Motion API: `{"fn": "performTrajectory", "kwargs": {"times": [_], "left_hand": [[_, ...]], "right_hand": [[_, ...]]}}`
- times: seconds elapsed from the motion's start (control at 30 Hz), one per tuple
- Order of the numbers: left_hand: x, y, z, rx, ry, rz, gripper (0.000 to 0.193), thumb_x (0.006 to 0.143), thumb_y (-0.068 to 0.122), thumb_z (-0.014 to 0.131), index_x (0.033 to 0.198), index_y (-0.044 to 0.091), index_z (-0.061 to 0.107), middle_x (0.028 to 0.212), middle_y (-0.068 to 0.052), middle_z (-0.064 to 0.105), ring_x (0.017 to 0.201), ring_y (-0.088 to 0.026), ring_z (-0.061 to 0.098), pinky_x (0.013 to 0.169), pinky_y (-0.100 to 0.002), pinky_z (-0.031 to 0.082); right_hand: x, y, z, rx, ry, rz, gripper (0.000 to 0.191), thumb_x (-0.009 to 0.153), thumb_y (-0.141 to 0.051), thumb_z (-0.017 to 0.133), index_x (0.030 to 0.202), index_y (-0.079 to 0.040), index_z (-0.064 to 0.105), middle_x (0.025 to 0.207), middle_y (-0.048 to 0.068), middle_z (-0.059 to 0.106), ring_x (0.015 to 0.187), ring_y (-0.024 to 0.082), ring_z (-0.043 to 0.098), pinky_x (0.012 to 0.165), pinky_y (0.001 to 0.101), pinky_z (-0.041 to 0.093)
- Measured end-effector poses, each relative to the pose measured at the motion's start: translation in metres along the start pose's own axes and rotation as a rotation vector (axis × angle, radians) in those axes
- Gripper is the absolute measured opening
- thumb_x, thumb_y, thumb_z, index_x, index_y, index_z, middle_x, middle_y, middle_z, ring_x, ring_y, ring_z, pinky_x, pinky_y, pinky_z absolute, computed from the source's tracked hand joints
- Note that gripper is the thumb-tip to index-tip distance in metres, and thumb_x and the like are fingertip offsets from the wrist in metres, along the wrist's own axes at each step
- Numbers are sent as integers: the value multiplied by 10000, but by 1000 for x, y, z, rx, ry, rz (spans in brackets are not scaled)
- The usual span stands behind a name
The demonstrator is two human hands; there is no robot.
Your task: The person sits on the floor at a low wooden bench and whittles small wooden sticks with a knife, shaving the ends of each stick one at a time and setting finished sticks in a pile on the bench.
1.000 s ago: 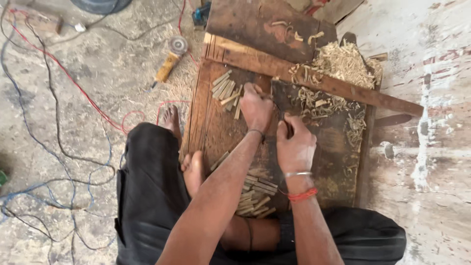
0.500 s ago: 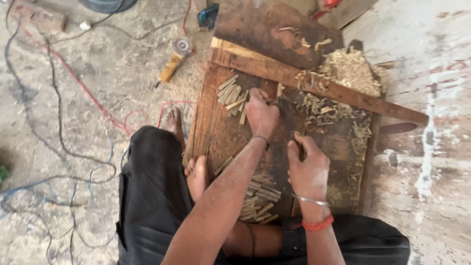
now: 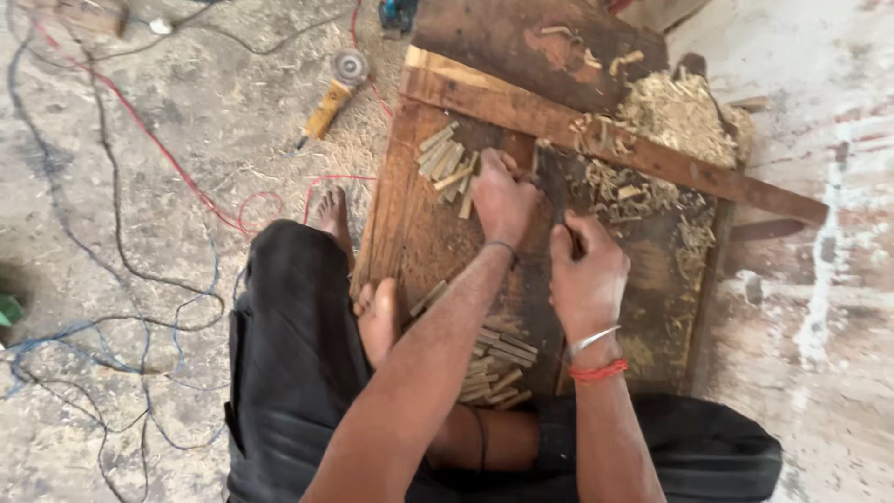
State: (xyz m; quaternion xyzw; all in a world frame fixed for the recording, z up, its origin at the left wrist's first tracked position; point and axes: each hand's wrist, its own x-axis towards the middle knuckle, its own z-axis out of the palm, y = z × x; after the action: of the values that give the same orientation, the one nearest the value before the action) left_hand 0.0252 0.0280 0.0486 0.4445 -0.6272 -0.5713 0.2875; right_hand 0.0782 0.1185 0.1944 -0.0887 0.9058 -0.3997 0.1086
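- We see the left hand (image 3: 503, 200) pressed down on the wooden work board (image 3: 419, 242), fingers curled shut at the edge of a pile of short wooden sticks (image 3: 450, 166); what it pins under the palm we cannot tell.
- Right hand (image 3: 587, 275) is fisted tight round a thin dark tool (image 3: 562, 191), the tool's tip running up towards the left hand; hands near each other, not touching.
- A silver bangle and a red thread band (image 3: 598, 371) sit on the right wrist; a dark cord is on the left wrist.
- The stick pile lies on the upper left part of the board, touching the left fingers.
- A second batch of cut sticks (image 3: 494, 363) lies lower on the board, just beside the left forearm.
- A bare foot (image 3: 377, 317) rests on the board's left edge; another foot (image 3: 331, 212) on the floor beside it.
- A long wooden batten (image 3: 596, 140) crosses the board's top on a slant.
- Wood shavings (image 3: 680, 116) heaped at the upper right, more scattered below the batten.
- An angle grinder (image 3: 335, 88) with a yellow handle lies on the concrete floor, well apart to the upper left.
- Red and dark cables (image 3: 140, 149) trail across the floor on the left.
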Motion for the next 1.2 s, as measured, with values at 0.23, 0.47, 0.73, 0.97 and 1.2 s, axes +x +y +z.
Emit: {"fn": "performTrajectory", "kwargs": {"times": [0.23, 0.47, 0.73, 0.97, 1.2], "left_hand": [[3, -3, -6, -29, -43, -21, 230, 757, -43, 656, 921, 25, 510, 772, -190, 659, 774, -382, 691, 703, -493, 521], [8, -4, -1, 77, -7, 32, 250, 730, -15, 709, 917, 27, 550, 799, -229, 662, 824, -446, 665, 740, -516, 518], [13, -5, -1, 61, -35, -13, 266, 715, -3, 731, 904, 13, 544, 760, -229, 679, 778, -425, 691, 716, -498, 539], [16, -9, -2, 27, -47, 39, 297, 725, 5, 765, 916, 36, 539, 746, -175, 721, 719, -349, 727, 680, -455, 555], [17, -3, -3, -109, -82, -51, 305, 755, -18, 762, 909, 37, 504, 717, -150, 721, 652, -253, 746, 604, -397, 584]], "right_hand": [[-15, 26, -8, -44, -44, 84, 291, 965, -178, 669, 1227, -64, 725, 676, 124, 705, 447, 155, 588, 401, 349, 478], [17, 41, 16, -277, 267, -643, 160, 1031, -172, 729, 1123, -41, 721, 980, 152, 756, 843, 243, 722, 723, 371, 597], [0, 24, 11, -192, 100, -19, 259, 984, -182, 696, 1230, -108, 731, 899, 187, 752, 752, 354, 725, 676, 467, 576], [35, 66, 29, 86, 169, -187, 210, 992, -155, 685, 1165, -36, 699, 820, 166, 703, 520, 185, 609, 436, 351, 495], [-13, 55, 3, 476, 219, 105, 303, 972, -148, 627, 1243, -15, 652, 885, 58, 754, 439, 93, 579, 353, 274, 475]]}}
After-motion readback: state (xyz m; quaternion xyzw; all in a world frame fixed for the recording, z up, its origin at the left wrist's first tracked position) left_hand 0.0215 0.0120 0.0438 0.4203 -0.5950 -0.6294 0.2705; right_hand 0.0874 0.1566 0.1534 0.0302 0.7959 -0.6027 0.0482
